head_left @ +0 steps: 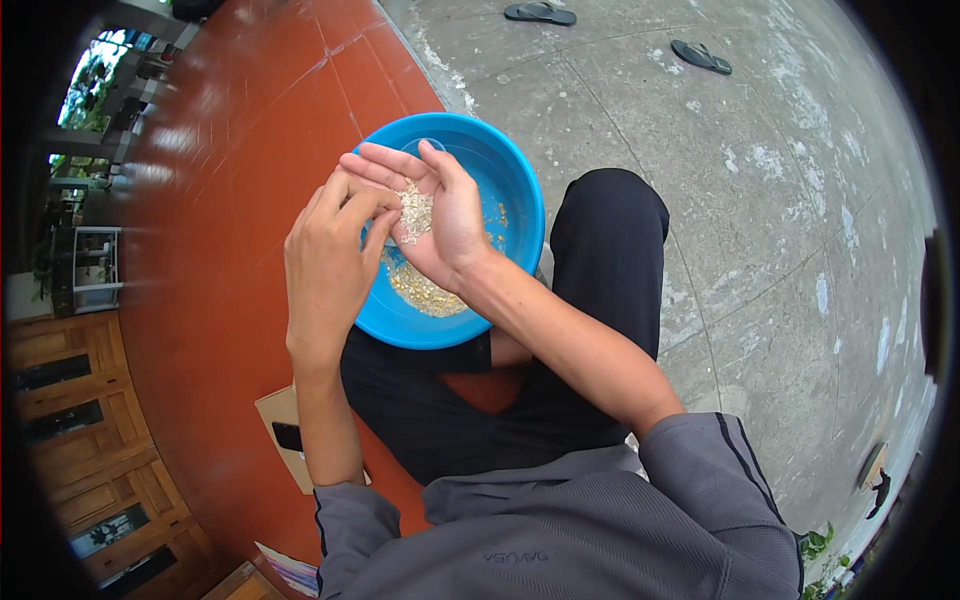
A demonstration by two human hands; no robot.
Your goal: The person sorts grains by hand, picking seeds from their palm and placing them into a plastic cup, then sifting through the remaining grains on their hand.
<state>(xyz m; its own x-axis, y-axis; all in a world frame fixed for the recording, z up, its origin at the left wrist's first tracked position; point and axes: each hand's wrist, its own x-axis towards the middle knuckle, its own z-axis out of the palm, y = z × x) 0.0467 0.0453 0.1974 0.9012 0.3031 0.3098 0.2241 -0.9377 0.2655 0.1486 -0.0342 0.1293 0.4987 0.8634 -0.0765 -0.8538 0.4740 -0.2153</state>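
**Pale dry grains held in an upturned palm above a round blue plastic basin**

In the head view, the right hand lies palm up, fingers extended and slightly cupped, probably to keep the small heap from spilling. The left hand reaches in from the side, thumb and forefinger drawn close at the heap's edge; whether they pinch a grain cannot be told. Both work over the basin, presumably so strays drop inside, where mixed pale and yellow grains lie towards the near side. The basin sits close against the black-trousered legs, likely for easy reach.
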